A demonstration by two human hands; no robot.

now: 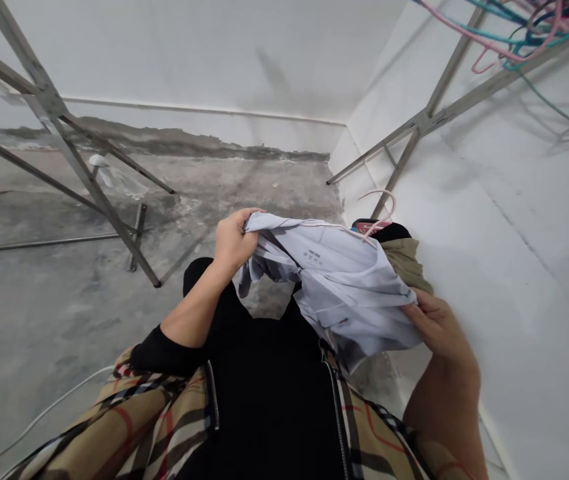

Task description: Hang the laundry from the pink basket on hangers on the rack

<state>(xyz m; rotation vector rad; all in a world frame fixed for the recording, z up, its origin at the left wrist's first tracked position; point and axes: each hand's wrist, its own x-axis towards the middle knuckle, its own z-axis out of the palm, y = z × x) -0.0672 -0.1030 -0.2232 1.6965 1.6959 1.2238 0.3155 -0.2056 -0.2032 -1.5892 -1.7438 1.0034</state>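
Observation:
I hold a pale blue shirt (337, 280) bunched in front of my body with both hands. My left hand (231, 240) is closed on the shirt's upper left edge near the collar. My right hand (437, 327) grips its lower right side, fingers curled under the cloth. A pink hanger (381, 212) pokes out behind the shirt's top. Behind it lie an olive-tan garment (407, 261) and something dark (389, 230).
A metal rack frame (89, 180) stands on the concrete floor (54, 307) at left. Another metal frame (429, 117) leans along the white wall (524, 253) at right, with several coloured hangers (529, 33) at top right. A white cable (49, 407) runs across the floor.

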